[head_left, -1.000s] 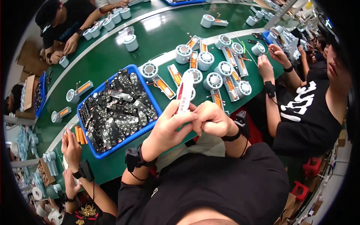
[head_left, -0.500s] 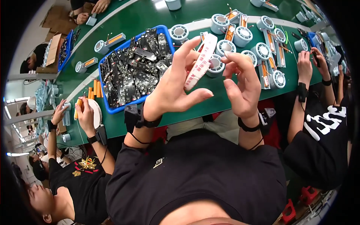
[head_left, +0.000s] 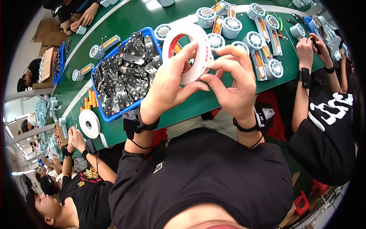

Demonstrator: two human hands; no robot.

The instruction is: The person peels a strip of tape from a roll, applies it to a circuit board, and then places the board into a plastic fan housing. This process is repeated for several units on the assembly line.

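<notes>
A white roll of tape (head_left: 203, 45) with a red inner core is held up over the green table. My left hand (head_left: 162, 86) grips it, fingers through the core and thumb under its lower edge. From the other side, my right hand (head_left: 239, 87) is closed at the roll's lower right edge, thumb and fingertips at the tape. Whether a loose tape end lies between those fingertips is too small to tell. Left of my left hand is a blue tray (head_left: 122, 113) heaped with black circuit boards (head_left: 131, 72). Beyond my right hand stand several light-blue round housings (head_left: 231, 27) with attached strips.
A second white tape roll (head_left: 90, 124) lies on the table (head_left: 187, 100) at the left, near orange pieces (head_left: 90, 99). Two more housings with strips (head_left: 105, 47) lie past the tray. Co-workers sit at my left (head_left: 78, 139) and right (head_left: 305, 53); another person's hands (head_left: 89, 15) are across the table.
The tape roll has turned from edge-on to show its open ring. My right hand has come in to its edge and closed there. The left co-worker's hands have moved nearer the table edge.
</notes>
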